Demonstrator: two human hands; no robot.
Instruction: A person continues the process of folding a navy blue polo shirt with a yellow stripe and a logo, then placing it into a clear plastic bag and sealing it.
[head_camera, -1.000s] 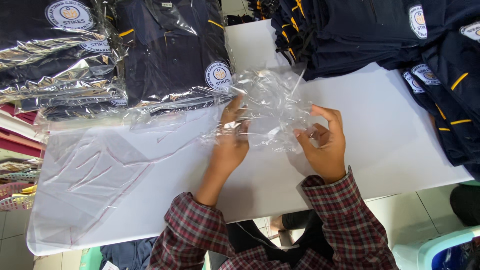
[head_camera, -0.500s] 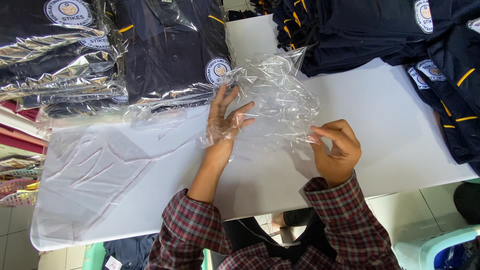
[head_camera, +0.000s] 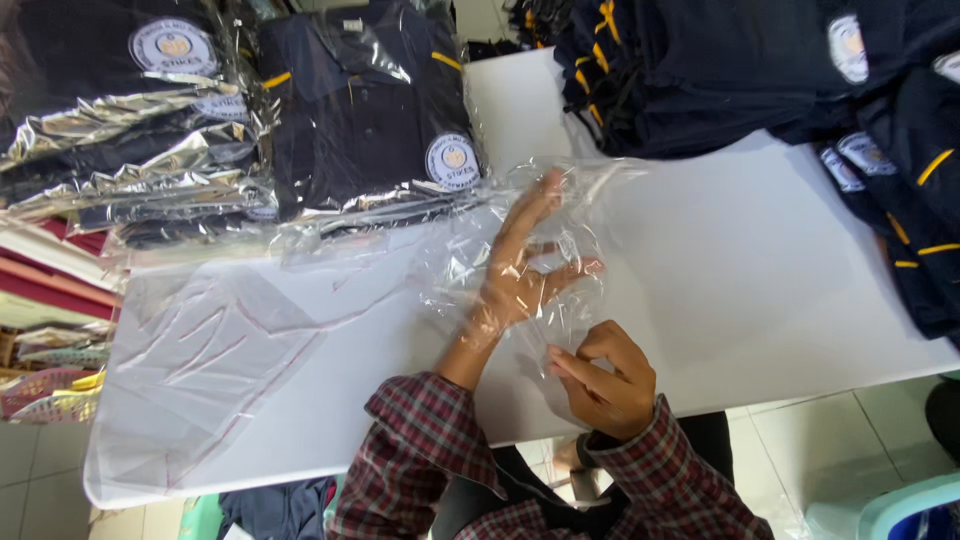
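A clear plastic bag (head_camera: 520, 250) lies crumpled near the middle of the white table (head_camera: 760, 260), a little toward the near edge, and the left hand (head_camera: 520, 270) is pushed inside it. That hand is spread wide, fingers fanned out and pointing toward the far edge, with the film wrapped over the palm and the wrist; the thumb juts toward the right edge under the plastic. The right hand (head_camera: 600, 380) sits at the near edge of the table, just beside the left forearm, its fingers curled in and pinched narrow on the bag's open mouth, so the bag stretches from this pinch up and over the left hand. Both arms wear red checked sleeves (head_camera: 430, 450).

At the far left corner lie packed dark-blue shirts (head_camera: 370, 110), each in glossy wrap and bearing a round white badge, stacked and overlapping; the nearest one touches the far edge of the bag. Flat empty plastic bags (head_camera: 210, 370) cover the left end of the table down to its near left corner. Unpacked dark-blue shirts with yellow trim (head_camera: 720, 70) are heaped along the far edge and down the right edge, well apart from both hands.
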